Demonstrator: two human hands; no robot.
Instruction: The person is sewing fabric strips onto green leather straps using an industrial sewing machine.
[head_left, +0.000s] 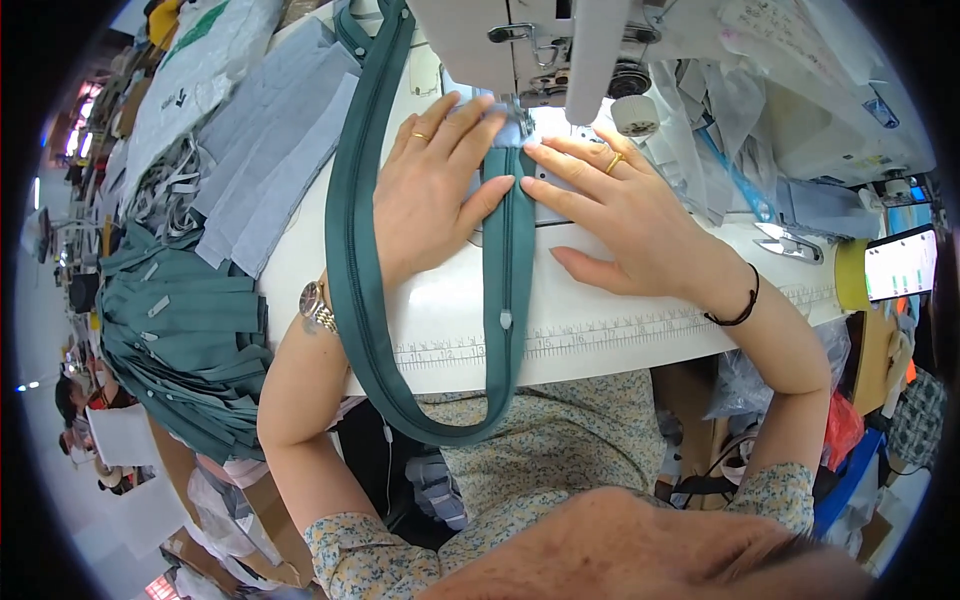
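Observation:
A long teal-green zipper point(507, 260) runs from the sewing machine's presser foot point(522, 120) toward me. It dips in a loop over the table's front edge, then rises across my left wrist to the far left. Its pull sits near the table's ruler strip. My left hand point(425, 205) lies flat with fingers spread beside the foot, its thumb touching the zipper's left edge. On the other side, my right hand point(640, 215) has its fingers stretched out, index and middle tips at the zipper's right edge. Under the foot, pale blue cloth point(510, 130) partly shows by the zipper's end.
Grey-blue cut cloth pieces point(265, 150) lie at the left, with a heap of green zippers point(185, 340) hanging nearby. At the right are metal thread snips point(790, 243), a yellow tape roll point(852, 275) and a lit phone point(902, 263). The machine head point(450, 40) overhangs my hands.

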